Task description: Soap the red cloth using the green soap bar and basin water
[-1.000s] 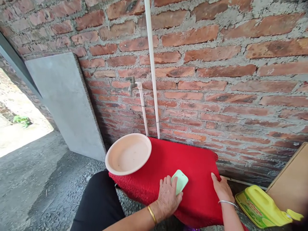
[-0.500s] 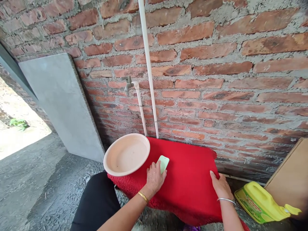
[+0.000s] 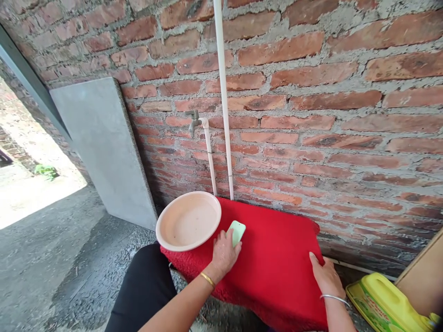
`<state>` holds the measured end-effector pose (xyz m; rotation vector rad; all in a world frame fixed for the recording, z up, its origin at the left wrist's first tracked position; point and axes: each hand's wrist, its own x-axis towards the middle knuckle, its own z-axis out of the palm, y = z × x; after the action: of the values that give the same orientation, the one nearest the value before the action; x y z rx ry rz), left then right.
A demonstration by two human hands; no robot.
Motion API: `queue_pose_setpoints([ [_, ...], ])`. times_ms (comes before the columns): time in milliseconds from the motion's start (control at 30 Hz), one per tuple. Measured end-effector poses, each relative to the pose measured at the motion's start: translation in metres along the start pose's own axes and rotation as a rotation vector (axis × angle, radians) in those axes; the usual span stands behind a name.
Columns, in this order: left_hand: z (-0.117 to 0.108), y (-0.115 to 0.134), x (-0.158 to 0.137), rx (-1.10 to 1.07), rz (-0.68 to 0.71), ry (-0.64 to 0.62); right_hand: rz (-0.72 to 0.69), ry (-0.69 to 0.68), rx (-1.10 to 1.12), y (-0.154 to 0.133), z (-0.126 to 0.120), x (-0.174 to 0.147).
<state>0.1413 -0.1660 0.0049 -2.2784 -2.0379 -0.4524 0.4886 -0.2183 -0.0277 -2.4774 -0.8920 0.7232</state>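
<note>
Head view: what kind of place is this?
Probably an outdoor washing spot at a house: a bare red brick wall carries a metal tap on white plastic pipe, above a round pale plastic basin on wet concrete ground.

Counted around the one red mat (image 3: pixel 277 263): one pink basin (image 3: pixel 188 221) on its left end, one green soap bar (image 3: pixel 237 231) beside that, two hands, one yellow jug (image 3: pixel 384 302) to its right, two white pipes (image 3: pixel 224 101) and one tap (image 3: pixel 192 121) above, one grey slab (image 3: pixel 104 147) left.
</note>
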Motion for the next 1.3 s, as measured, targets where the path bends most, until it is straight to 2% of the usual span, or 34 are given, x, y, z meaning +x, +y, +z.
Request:
queue_pose_setpoints([
  [67,0.000,-0.010,0.009,0.035,-0.061,0.014,-0.004,0.011,0.001,0.001,0.001,0.001],
  [133,0.006,-0.004,0.002,0.041,-0.054,0.011,0.000,0.014,-0.005,0.001,0.001,0.001],
  [233,0.020,0.028,-0.029,-0.016,0.090,-0.039,0.002,0.002,-0.018,0.002,0.001,0.002],
  [300,0.027,0.053,-0.051,-0.093,0.223,-0.121,0.009,-0.008,-0.025,0.002,0.001,0.002],
  [400,0.026,0.071,-0.061,-0.170,0.322,-0.194,0.017,-0.004,-0.032,0.003,0.001,0.002],
  [467,0.019,0.064,-0.049,-0.156,0.277,-0.154,0.016,0.003,-0.031,0.002,0.002,0.001],
  [567,0.004,0.036,-0.011,-0.075,0.109,-0.080,0.023,0.003,-0.020,0.000,0.002,-0.002],
  [667,-0.004,0.013,0.022,-0.013,-0.057,-0.080,0.036,-0.002,-0.015,-0.003,0.000,-0.006],
  [733,-0.003,0.012,0.028,0.005,-0.098,-0.097,0.034,-0.004,-0.012,-0.004,0.000,-0.007],
  [800,0.003,0.025,0.018,-0.001,-0.049,-0.106,0.027,0.003,-0.009,-0.004,-0.001,-0.007],
  [900,0.016,0.061,-0.016,-0.060,0.136,-0.125,0.019,0.014,-0.004,-0.002,-0.001,-0.007],
  [967,0.021,0.083,-0.036,-0.122,0.270,-0.184,0.011,0.010,-0.005,-0.001,-0.001,-0.007],
  [1033,0.020,0.094,-0.043,-0.166,0.339,-0.228,0.012,0.002,-0.013,-0.001,-0.001,-0.007],
  [1100,0.014,0.089,-0.033,-0.171,0.301,-0.215,0.018,0.000,-0.026,-0.001,-0.001,-0.009],
  [1200,0.002,0.065,0.003,-0.117,0.127,-0.134,0.033,-0.002,-0.030,-0.004,-0.002,-0.012],
  [1300,-0.003,0.046,0.036,-0.048,-0.027,-0.110,0.050,-0.002,-0.011,-0.007,-0.002,-0.014],
])
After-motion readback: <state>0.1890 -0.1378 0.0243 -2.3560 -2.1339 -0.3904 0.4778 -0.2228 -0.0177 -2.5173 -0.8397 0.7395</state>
